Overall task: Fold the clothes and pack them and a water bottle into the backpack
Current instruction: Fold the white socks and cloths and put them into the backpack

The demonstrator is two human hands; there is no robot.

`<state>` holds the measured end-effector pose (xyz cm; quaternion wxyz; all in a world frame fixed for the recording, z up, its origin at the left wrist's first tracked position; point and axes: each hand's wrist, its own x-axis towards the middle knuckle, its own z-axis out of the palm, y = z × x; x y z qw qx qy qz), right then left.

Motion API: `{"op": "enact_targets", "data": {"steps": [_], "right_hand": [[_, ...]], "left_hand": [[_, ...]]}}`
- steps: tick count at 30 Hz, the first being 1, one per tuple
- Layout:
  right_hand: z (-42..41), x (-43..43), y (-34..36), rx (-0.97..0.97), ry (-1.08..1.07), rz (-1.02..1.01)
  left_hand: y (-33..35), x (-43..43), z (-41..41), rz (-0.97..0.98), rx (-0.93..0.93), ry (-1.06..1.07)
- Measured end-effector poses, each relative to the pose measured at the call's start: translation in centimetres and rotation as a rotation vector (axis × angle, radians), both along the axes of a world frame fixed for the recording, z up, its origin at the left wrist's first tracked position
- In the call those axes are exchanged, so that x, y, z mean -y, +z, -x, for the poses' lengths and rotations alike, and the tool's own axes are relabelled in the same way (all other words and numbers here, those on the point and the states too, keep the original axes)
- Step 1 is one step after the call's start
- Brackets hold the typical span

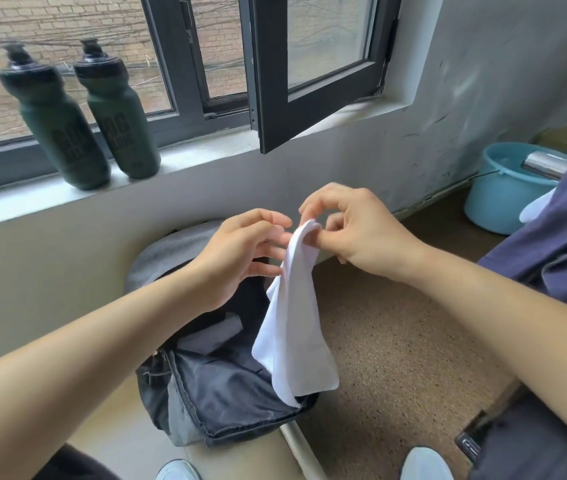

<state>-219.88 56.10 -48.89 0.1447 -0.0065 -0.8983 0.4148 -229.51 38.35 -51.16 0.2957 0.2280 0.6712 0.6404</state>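
Head view.
- Forearms: two, bare, reaching in from the bottom edge.
- Right hand (355, 230): thumb and fingertips pinch the top of a white cloth (292, 334), which hangs unfolded over the backpack (219, 386).
- Left hand (244, 251): fingers loosely spread, tips at the cloth's upper edge.
- Backpack: unzipped and gaping, contents unclear.
- Green water bottle (57, 123) and second bottle (119, 112): upright on the windowsill (206, 147), unpacked.
- Blue garment (559, 258): at right, unfolded.
- Assessment: early stage; folding and packing largely remain.

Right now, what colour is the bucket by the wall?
The bucket is light blue; head view.
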Motion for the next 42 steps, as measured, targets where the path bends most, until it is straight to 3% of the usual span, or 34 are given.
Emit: {"op": "enact_targets", "data": {"steps": [5,13,19,22,28,33,37,42], "right_hand": [[0.1,-1.1,0.6,-0.059,-0.105,0.128],[0.0,-1.4,1.7,-0.262,-0.222,0.054],[0.0,-2.0,1.9,-0.347,-0.312,-0.002],[0.0,-2.3,2.0,-0.365,-0.346,0.004],[-0.1,-2.8,2.1,-0.401,-0.376,-0.005],[-0.5,-3.6,2.3,-0.418,-0.392,0.020],[-0.8,-3.7,2.4,-0.425,-0.380,0.026],[-0.9,-3.4,2.5,-0.437,-0.404,0.029]], "left_hand": [[-1.0,0.1,-0.6,-0.013,-0.333,0.033],[-2.8,-1.2,-0.8,0.084,-0.812,0.075],[-3.4,-2.3,-1.3,0.017,-0.712,0.092],[-3.7,-3.0,-1.7,0.084,-0.639,0.080],[-4.2,-5.0,-2.4,0.294,-0.822,0.158],[-4.6,-5.1,-2.4,0.343,-0.816,0.113],[-4.1,-5.3,-3.1,0.232,-0.780,0.201],[-3.9,-5.8,-3.9,0.091,-0.955,0.399]]}}
